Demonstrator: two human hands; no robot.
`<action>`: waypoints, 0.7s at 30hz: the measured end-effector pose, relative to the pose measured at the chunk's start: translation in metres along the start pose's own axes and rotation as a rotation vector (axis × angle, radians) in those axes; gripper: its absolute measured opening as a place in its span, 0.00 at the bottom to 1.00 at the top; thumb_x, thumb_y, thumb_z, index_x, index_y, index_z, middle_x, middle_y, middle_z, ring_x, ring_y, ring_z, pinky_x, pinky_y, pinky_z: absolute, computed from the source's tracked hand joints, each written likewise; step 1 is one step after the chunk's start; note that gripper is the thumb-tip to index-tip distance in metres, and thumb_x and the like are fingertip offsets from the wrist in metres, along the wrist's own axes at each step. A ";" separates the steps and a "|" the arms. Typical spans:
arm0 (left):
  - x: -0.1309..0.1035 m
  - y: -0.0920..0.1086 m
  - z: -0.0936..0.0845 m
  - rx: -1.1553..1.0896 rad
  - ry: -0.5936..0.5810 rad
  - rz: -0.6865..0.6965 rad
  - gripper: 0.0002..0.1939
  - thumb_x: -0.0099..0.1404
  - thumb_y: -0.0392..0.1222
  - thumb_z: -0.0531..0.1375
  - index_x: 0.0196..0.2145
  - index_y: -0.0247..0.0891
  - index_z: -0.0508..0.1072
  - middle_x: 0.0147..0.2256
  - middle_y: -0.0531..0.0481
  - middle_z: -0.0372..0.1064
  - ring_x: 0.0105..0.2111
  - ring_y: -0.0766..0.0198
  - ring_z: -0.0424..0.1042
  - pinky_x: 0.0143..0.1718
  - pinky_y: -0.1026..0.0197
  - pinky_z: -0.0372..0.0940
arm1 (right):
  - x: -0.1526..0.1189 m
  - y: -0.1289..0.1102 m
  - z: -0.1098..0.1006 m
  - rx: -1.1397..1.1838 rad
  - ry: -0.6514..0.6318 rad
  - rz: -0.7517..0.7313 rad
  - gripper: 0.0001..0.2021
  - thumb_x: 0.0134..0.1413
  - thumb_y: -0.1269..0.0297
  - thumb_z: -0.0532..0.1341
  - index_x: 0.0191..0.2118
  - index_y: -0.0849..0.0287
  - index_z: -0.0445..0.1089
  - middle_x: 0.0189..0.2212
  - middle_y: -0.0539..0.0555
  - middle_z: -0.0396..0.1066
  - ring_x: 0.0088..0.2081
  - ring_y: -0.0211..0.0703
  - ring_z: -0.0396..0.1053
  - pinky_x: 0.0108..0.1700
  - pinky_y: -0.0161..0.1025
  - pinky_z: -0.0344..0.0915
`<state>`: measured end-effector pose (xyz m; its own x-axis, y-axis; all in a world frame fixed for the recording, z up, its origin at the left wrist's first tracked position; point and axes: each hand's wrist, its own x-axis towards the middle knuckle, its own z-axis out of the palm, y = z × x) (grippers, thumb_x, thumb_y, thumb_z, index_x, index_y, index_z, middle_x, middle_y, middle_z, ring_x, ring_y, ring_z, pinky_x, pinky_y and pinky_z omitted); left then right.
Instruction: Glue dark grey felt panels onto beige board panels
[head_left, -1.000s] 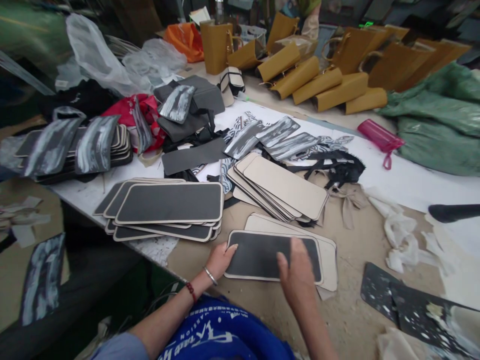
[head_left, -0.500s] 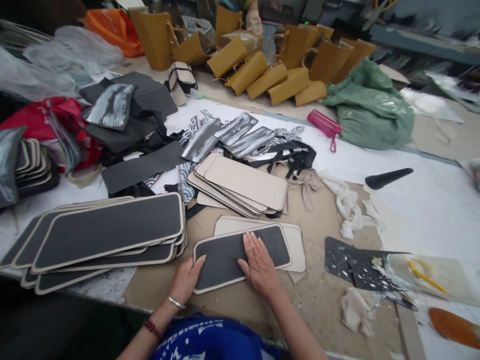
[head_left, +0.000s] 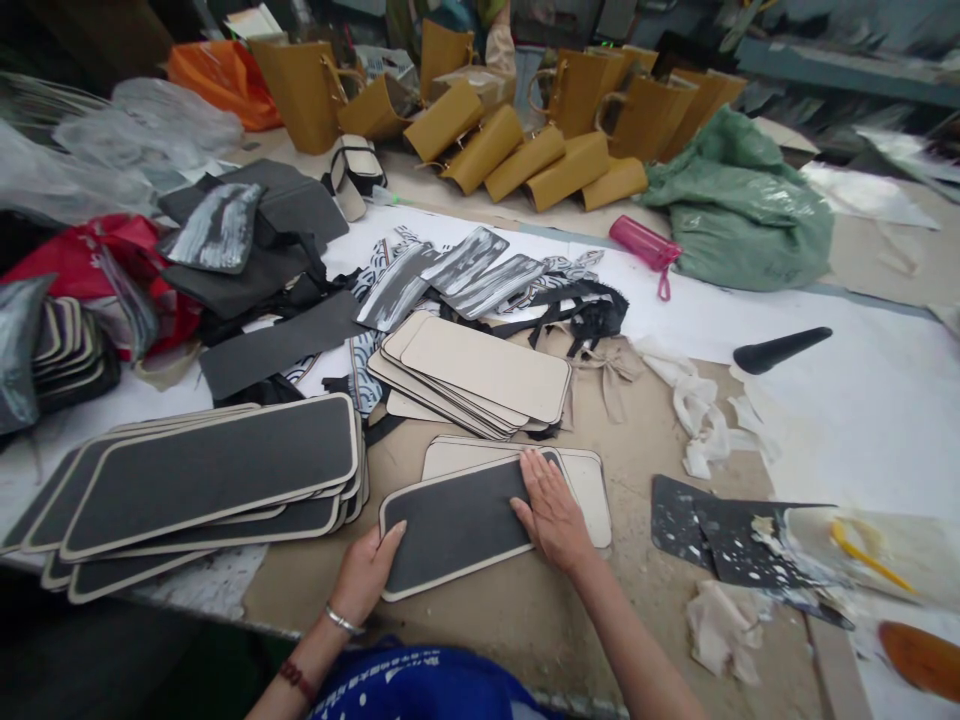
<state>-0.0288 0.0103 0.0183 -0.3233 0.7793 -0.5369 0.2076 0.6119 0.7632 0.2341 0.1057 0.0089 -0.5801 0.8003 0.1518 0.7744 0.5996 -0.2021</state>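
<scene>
A dark grey panel with a cream border point(head_left: 457, 525) lies in front of me, its far side overlapping cream panels point(head_left: 592, 495). My left hand point(head_left: 367, 570) grips its left end, thumb on top and the other fingers hidden beneath. Flat on the panel's right end rests my right hand point(head_left: 553, 510), fingers stretched out. To the left is a stack of similar grey panels with cream edges point(head_left: 217, 470). Just beyond the panel sits a pile of plain cream panels point(head_left: 487, 365).
Glue-smeared grey strips point(head_left: 480, 270) and black scraps lie behind the cream pile. A black pointed tool point(head_left: 782, 350), a pink pouch point(head_left: 643, 240) and a green plastic bag point(head_left: 750, 215) are on the right. Mustard bags point(head_left: 551, 165) line the back, near another person.
My right hand has slid right along the panel to its right end. My left hand still grips the left end. The view has shifted slightly.
</scene>
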 end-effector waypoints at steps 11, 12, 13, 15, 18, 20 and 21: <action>-0.002 -0.001 -0.001 -0.045 0.008 -0.027 0.27 0.50 0.61 0.54 0.32 0.32 0.73 0.29 0.44 0.75 0.32 0.54 0.73 0.34 0.56 0.67 | -0.022 0.082 -0.020 0.101 0.169 0.434 0.20 0.59 0.60 0.44 0.46 0.65 0.66 0.44 0.62 0.69 0.47 0.46 0.65 0.51 0.47 0.60; -0.003 0.000 -0.001 -0.025 0.016 -0.015 0.26 0.50 0.61 0.54 0.31 0.33 0.73 0.29 0.44 0.75 0.32 0.54 0.73 0.34 0.56 0.67 | -0.025 0.078 -0.024 0.074 0.181 0.409 0.18 0.59 0.61 0.44 0.43 0.64 0.68 0.42 0.61 0.69 0.46 0.46 0.65 0.51 0.47 0.59; -0.004 0.000 -0.001 -0.009 0.024 -0.007 0.26 0.50 0.61 0.54 0.30 0.33 0.73 0.28 0.44 0.74 0.32 0.53 0.73 0.33 0.56 0.67 | -0.027 0.072 -0.027 0.041 0.187 0.385 0.17 0.59 0.61 0.45 0.40 0.63 0.68 0.41 0.61 0.70 0.46 0.47 0.64 0.51 0.47 0.58; -0.004 0.000 0.000 0.002 0.026 0.009 0.26 0.51 0.61 0.53 0.29 0.33 0.73 0.27 0.44 0.74 0.31 0.53 0.72 0.33 0.56 0.66 | -0.029 0.056 -0.029 -0.014 0.152 0.370 0.17 0.58 0.61 0.46 0.39 0.63 0.69 0.40 0.61 0.69 0.45 0.48 0.63 0.50 0.47 0.57; -0.003 0.001 0.001 -0.024 0.021 0.043 0.25 0.52 0.60 0.53 0.29 0.33 0.73 0.28 0.44 0.74 0.31 0.54 0.72 0.32 0.57 0.66 | -0.026 0.036 -0.025 -0.012 0.061 0.474 0.19 0.57 0.55 0.47 0.41 0.64 0.67 0.35 0.62 0.69 0.40 0.50 0.64 0.44 0.46 0.60; -0.003 0.002 0.003 -0.040 0.042 0.066 0.23 0.52 0.58 0.52 0.29 0.33 0.73 0.28 0.45 0.74 0.31 0.54 0.72 0.32 0.57 0.65 | -0.022 0.030 -0.023 0.069 0.026 0.577 0.22 0.54 0.50 0.47 0.38 0.64 0.67 0.30 0.61 0.68 0.35 0.49 0.65 0.39 0.44 0.62; -0.004 0.002 0.003 -0.050 0.053 0.078 0.23 0.53 0.57 0.52 0.29 0.33 0.73 0.28 0.45 0.74 0.31 0.54 0.71 0.33 0.57 0.65 | -0.021 0.029 -0.023 0.123 0.008 0.614 0.23 0.53 0.47 0.47 0.34 0.63 0.67 0.28 0.60 0.67 0.33 0.49 0.65 0.36 0.43 0.62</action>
<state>-0.0243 0.0091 0.0207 -0.3565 0.8153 -0.4562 0.1886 0.5411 0.8195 0.2748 0.1063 0.0222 -0.0365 0.9991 -0.0206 0.9309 0.0265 -0.3644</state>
